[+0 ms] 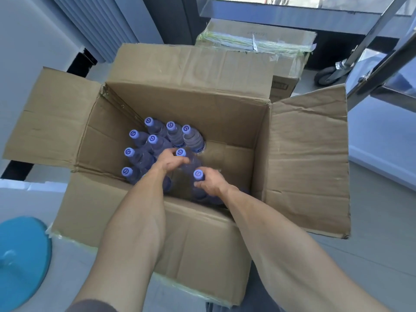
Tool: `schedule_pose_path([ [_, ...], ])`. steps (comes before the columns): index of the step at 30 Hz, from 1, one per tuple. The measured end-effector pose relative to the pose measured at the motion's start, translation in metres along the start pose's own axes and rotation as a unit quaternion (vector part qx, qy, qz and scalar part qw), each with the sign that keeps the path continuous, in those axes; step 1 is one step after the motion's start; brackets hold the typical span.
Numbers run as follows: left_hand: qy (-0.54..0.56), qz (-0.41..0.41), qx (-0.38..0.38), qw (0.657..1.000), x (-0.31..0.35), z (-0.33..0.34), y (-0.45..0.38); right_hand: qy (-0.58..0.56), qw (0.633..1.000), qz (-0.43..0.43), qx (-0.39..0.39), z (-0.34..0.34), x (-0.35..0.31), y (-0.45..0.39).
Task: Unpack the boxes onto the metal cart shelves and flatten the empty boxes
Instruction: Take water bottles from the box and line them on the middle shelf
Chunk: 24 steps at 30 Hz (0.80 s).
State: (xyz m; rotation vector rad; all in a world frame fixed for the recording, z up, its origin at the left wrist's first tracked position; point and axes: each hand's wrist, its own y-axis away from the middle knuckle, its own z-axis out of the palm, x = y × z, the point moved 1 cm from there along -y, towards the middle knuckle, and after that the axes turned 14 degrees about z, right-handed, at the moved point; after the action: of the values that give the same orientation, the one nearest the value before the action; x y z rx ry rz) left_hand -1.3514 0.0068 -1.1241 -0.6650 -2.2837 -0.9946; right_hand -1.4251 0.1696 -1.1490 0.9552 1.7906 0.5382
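Observation:
An open cardboard box (299, 158) stands on the floor with all flaps spread out. Several clear water bottles with purple caps (155, 140) stand upright in its left half. Both my arms reach down into the box. My left hand (171, 162) curls around the neck of one bottle (180, 152), just beside its cap. My right hand (210, 182) grips the neck of another bottle (198, 174) right below its cap. The right half of the box floor is bare cardboard.
A second, taped cardboard box (258, 39) sits behind the open one. The metal cart (292, 16) stands at the upper right, with its slanted legs and a caster wheel (324, 75). A blue round object (22, 260) lies at the lower left.

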Motion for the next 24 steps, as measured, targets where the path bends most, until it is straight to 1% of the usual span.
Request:
schedule_pose_path([
  [2, 0.136, -0.010, 0.052, 0.989, 0.009, -0.003, 0.003, -0.076, 0.996, 0.039, 0.039, -0.006, 0.007, 0.004],
  [4, 0.258, -0.035, 0.109, 0.959, 0.027, -0.007, 0.011, -0.152, 0.985, 0.058, 0.065, -0.014, 0.009, 0.011],
  [5, 0.317, -0.050, 0.135, 0.937, 0.038, -0.010, 0.016, -0.200, 0.975, 0.065, 0.077, -0.018, 0.007, 0.016],
  [6, 0.379, -0.062, 0.158, 0.910, 0.049, -0.015, 0.023, -0.256, 0.960, 0.073, 0.091, -0.023, 0.004, 0.023],
  [8, 0.488, -0.066, 0.191, 0.849, 0.068, -0.025, 0.036, -0.373, 0.916, 0.086, 0.116, -0.034, -0.003, 0.036],
  [11, 0.602, -0.023, 0.220, 0.767, 0.091, -0.047, 0.059, -0.486, 0.861, 0.096, 0.115, -0.050, -0.023, 0.054],
  [13, 0.656, 0.018, 0.241, 0.715, 0.109, -0.065, 0.082, -0.538, 0.831, 0.077, 0.117, -0.061, -0.039, 0.070],
  [15, 0.724, 0.081, 0.252, 0.637, 0.126, -0.082, 0.106, -0.571, 0.812, 0.030, 0.119, -0.074, -0.058, 0.093],
  [16, 0.747, 0.112, 0.253, 0.604, 0.135, -0.093, 0.120, -0.570, 0.812, -0.002, 0.129, -0.082, -0.068, 0.109],
  [17, 0.756, 0.132, 0.253, 0.590, 0.140, -0.101, 0.136, -0.561, 0.815, -0.038, 0.139, -0.090, -0.077, 0.126],
  [18, 0.765, 0.151, 0.239, 0.579, 0.145, -0.109, 0.154, -0.555, 0.814, -0.084, 0.152, -0.101, -0.087, 0.147],
  [20, 0.779, 0.145, 0.178, 0.584, 0.143, -0.115, 0.194, -0.563, 0.793, -0.159, 0.171, -0.119, -0.102, 0.188],
  [21, 0.768, 0.136, 0.156, 0.607, 0.138, -0.114, 0.214, -0.578, 0.772, -0.184, 0.188, -0.127, -0.106, 0.211],
  [22, 0.739, 0.128, 0.161, 0.641, 0.129, -0.110, 0.236, -0.601, 0.749, -0.193, 0.204, -0.129, -0.106, 0.234],
  [23, 0.701, 0.117, 0.188, 0.677, 0.121, -0.104, 0.255, -0.633, 0.718, -0.196, 0.213, -0.131, -0.104, 0.258],
  [24, 0.680, 0.110, 0.209, 0.694, 0.115, -0.098, 0.270, -0.666, 0.687, -0.196, 0.215, -0.131, -0.100, 0.280],
])
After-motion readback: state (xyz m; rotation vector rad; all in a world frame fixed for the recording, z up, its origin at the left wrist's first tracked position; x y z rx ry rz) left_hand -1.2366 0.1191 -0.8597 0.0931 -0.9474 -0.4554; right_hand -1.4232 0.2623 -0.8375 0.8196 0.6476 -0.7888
